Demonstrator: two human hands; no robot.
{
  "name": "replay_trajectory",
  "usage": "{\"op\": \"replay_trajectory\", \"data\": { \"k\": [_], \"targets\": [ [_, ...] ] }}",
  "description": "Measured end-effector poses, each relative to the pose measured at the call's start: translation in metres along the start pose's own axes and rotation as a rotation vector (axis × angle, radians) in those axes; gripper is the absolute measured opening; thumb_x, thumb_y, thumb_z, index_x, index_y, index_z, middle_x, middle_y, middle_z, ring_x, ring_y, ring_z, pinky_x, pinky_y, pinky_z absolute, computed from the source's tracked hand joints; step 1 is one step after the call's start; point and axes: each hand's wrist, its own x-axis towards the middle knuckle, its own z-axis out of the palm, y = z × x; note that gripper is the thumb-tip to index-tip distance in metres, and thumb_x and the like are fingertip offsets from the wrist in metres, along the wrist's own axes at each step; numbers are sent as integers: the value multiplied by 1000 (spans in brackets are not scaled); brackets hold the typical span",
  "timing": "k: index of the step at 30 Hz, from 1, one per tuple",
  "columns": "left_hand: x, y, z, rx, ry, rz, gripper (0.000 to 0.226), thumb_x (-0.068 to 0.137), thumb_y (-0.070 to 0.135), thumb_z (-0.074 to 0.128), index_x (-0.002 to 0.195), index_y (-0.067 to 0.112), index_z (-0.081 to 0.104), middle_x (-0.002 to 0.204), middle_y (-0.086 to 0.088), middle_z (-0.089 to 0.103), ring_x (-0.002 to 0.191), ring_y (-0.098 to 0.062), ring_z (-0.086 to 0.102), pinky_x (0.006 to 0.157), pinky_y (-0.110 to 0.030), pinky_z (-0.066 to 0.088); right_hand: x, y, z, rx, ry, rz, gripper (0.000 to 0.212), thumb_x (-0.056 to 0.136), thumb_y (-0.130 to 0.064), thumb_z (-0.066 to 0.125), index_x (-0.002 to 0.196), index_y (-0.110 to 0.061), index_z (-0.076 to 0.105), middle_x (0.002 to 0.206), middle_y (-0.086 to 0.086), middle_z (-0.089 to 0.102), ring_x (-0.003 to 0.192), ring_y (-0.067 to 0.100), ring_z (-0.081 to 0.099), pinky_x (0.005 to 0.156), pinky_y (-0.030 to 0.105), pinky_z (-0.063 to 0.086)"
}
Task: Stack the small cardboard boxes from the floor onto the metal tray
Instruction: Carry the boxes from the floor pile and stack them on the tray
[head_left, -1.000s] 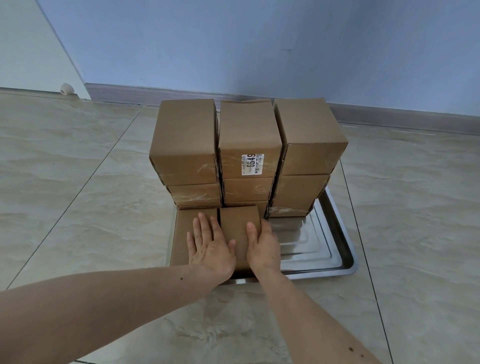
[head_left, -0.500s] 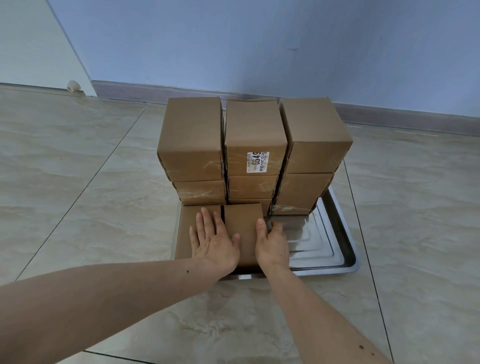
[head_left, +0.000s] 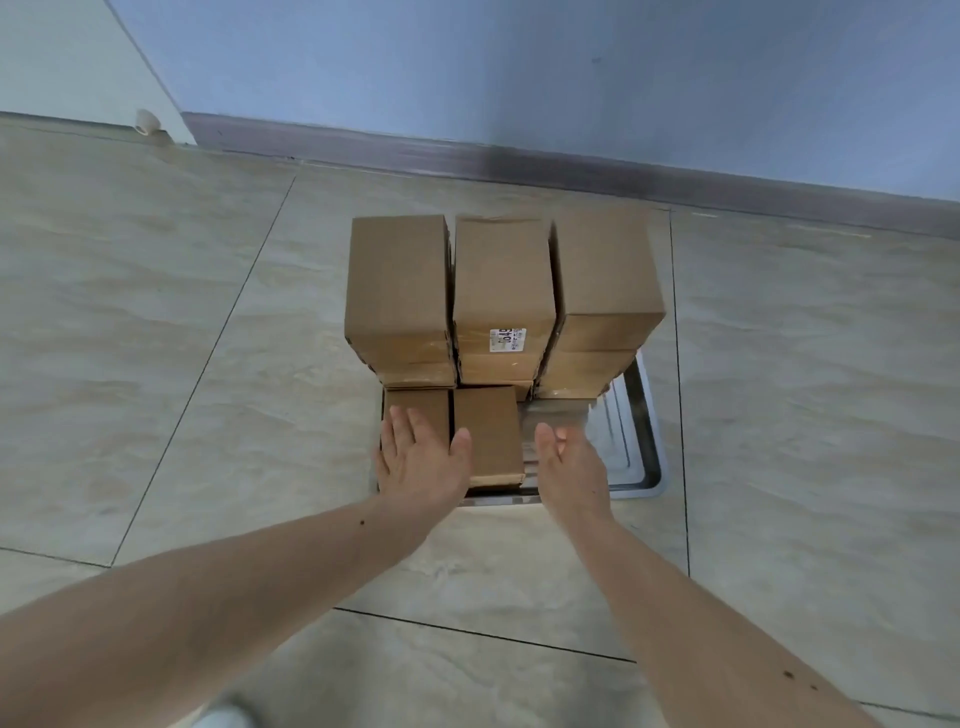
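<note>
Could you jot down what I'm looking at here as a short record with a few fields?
Setting: tiled floor by a blue wall
Tray: metal tray, right front part bare
Back stacks: three columns of cardboard boxes; middle top box bears a white label
Front row: two low boxes side by side
Left hand: fingers straight, over the left front box
Right hand: open, holds nothing

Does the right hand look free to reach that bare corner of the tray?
Probably yes: the right hand hovers open over the metal tray, whose near right part holds no boxes.
</note>
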Motion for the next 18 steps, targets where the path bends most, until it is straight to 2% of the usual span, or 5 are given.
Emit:
{"op": "replay_trajectory", "data": {
  "k": [6, 10, 13, 15, 18],
  "targets": [
    [-63, 30, -85, -101, -1, -127, 73, 105, 49, 35, 160, 7, 10, 169, -8, -4, 155, -21, -7, 125, -42, -4, -54, -71, -63, -30, -114, 4, 40, 106, -39, 41, 133, -10, 52, 121, 7, 60, 110, 21, 57, 88, 33, 45],
    [-106, 48, -161, -212, 29, -201, 72, 103, 47, 39, 159, 8, 15, 169, -6, -1, 155, -24, -1, 125, -45, 4, -88, -141, -102, -44, -140, -26, 23, 104, -35, 41, 107, -15, 52, 100, 1, 56, 98, 22, 56, 79, 36, 44],
    [-131, 50, -215, -267, 80, -235, 72, 102, 47, 43, 158, 9, 19, 169, -4, 3, 154, -26, 4, 124, -45, 9, -116, -199, -124, -16, -187, -36, 23, 105, -33, 43, 114, -14, 53, 105, -1, 58, 103, 20, 57, 88, 37, 47],
    [-142, 49, -247, -301, 111, -251, 72, 101, 46, 46, 158, 9, 22, 168, -3, 5, 153, -27, 8, 123, -46, 13, -130, -237, -133, -7, -205, -69, 25, 105, -32, 45, 119, -13, 55, 109, 1, 61, 107, 20, 58, 87, 33, 46],
    [-155, 42, -301, -407, 158, -272, 71, 101, 46, 47, 157, 10, 24, 168, 0, 6, 151, -26, 14, 121, -47, 19, -152, -302, -137, 14, -224, -98, 36, 105, -32, 45, 134, -13, 53, 126, 2, 62, 115, 18, 57, 92, 32, 43]
  ]
}}
